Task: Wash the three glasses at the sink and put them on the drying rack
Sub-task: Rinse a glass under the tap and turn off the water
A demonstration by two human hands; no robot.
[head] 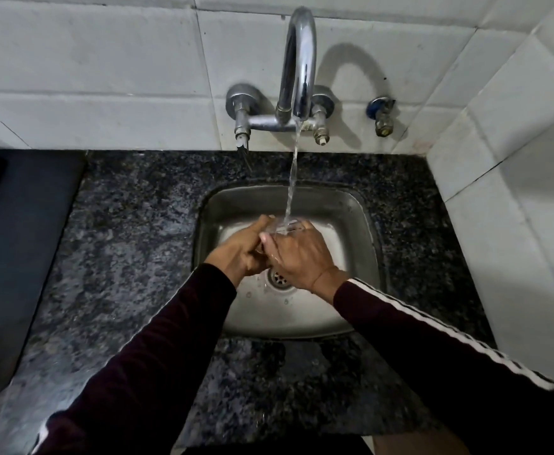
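Both hands are gripping one clear glass (285,226) over the middle of the sink (364,224), right hand (298,257) wrapping it, left hand (243,247) pinching beside it. Water from the tap (297,67) is running into it. Best turning it slowly, holding firmly; wet glass probably slips.

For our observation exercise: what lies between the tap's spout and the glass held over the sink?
In the head view, only a stream of running water lies there, falling from the spout into the glass.

Glossy chrome tap (297,67), speckled polished-stone counter (131,231)
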